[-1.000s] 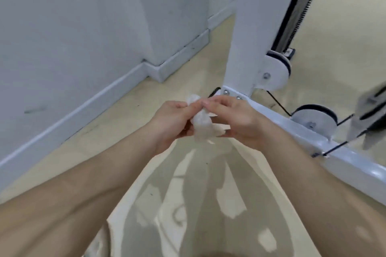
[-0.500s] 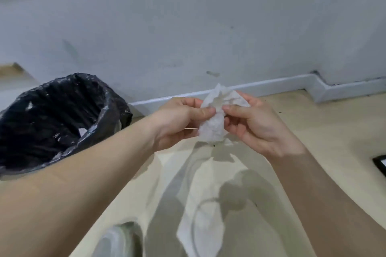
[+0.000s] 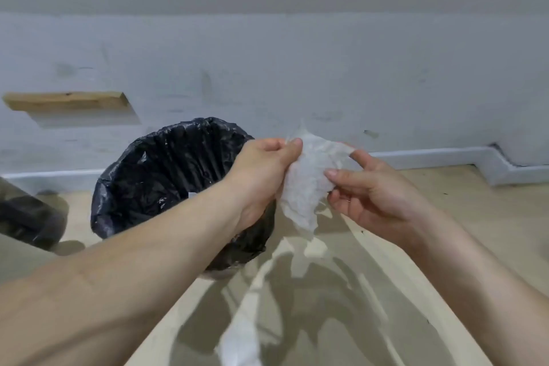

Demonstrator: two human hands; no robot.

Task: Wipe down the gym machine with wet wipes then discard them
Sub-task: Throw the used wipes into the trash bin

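Observation:
A crumpled white wet wipe [image 3: 306, 184] hangs between both hands, in front of the grey wall. My left hand [image 3: 261, 175] pinches its upper left edge between thumb and fingers. My right hand [image 3: 374, 190] pinches its right side, with the thumb on the front of the wipe. A bin lined with a black bag [image 3: 166, 178] stands open on the floor just left of the wipe, partly behind my left wrist. The gym machine is out of view.
A grey wall with a white skirting board [image 3: 430, 154] runs across the back, stepping forward at the far right. A short wooden strip [image 3: 65, 99] is fixed to the wall at left. A dark object [image 3: 26, 217] sits at the left edge. The floor is beige.
The view has swung left from the machine to the wall. The bin has come from the left edge to just beside my hands. The wipe has been spread wider between my hands.

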